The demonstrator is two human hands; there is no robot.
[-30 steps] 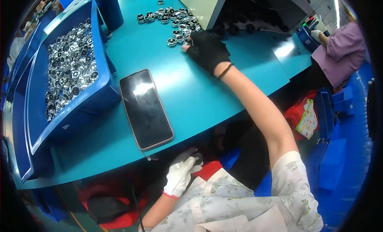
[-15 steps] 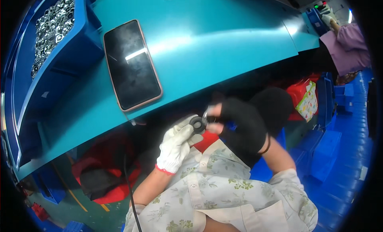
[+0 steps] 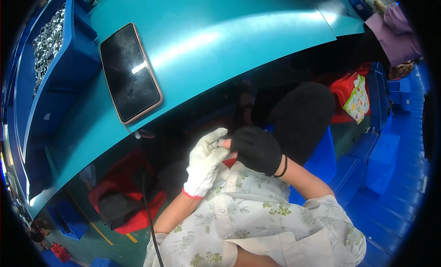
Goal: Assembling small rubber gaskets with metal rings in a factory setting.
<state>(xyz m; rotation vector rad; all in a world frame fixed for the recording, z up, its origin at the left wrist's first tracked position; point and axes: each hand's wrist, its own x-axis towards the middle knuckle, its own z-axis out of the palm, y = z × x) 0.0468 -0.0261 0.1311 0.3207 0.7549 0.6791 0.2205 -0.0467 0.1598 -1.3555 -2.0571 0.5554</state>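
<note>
My left hand (image 3: 204, 161) wears a white knit glove with a red cuff, and its fingers are closed at my waist. My right hand (image 3: 255, 150) wears a black fingerless glove. Its bare fingertips pinch in against the left glove's thumb and fingers. Whatever lies between the two hands is hidden by the fingers. To the upper left, a phone (image 3: 131, 74) with a pink edge lies face up on the teal table (image 3: 206, 51), away from both hands.
A blue bin (image 3: 64, 78) of small shiny metal rings (image 3: 48, 49) stands at the table's left end. The table's front edge curves above my lap. Red stools stand below, left and right; blue crates (image 3: 376, 163) are at the right. A co-worker's purple sleeve (image 3: 390, 33) shows far right.
The dark round ring that showed in my left fingers is now out of sight. My right hand has turned and closed in against the left. The whole view has shifted slightly.
</note>
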